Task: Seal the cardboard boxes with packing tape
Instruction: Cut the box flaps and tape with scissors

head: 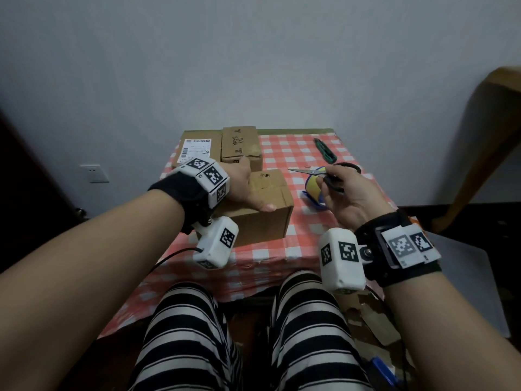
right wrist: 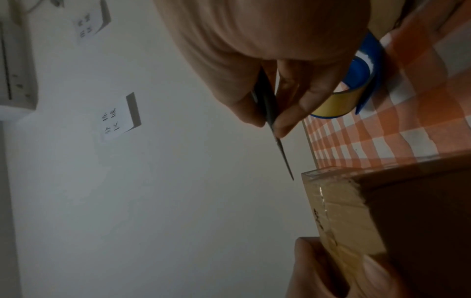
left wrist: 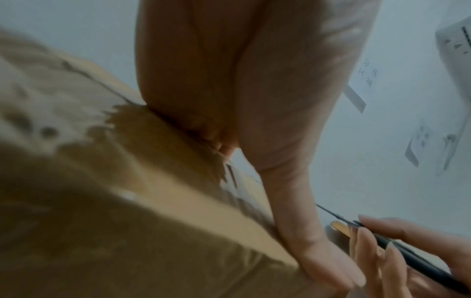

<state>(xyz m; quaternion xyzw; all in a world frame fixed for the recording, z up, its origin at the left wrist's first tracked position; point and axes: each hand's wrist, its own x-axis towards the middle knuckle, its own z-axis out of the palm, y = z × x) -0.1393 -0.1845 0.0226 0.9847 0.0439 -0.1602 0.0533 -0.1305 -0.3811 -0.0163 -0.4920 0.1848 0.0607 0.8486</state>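
A small cardboard box [head: 262,224] sits at the front middle of the checked table [head: 310,244]. My left hand [head: 242,187] rests on its top, thumb stretched along the near top edge; the fingers are hidden. In the left wrist view the palm [left wrist: 254,100] presses on the box [left wrist: 127,201]. My right hand [head: 346,198] hovers right of the box and grips black-handled scissors [head: 313,172], blades closed and pointing left. A tape roll in a blue dispenser [head: 313,190] lies on the cloth under that hand. The right wrist view shows the scissors [right wrist: 282,153], the tape [right wrist: 336,106] and the box's taped end [right wrist: 344,211].
Two more cardboard boxes stand at the back left, one with a shipping label [head: 197,148], one printed box [head: 241,145] beside it. A green utility knife [head: 324,150] lies at the back right. My striped legs are under the table's near edge. A wall stands behind.
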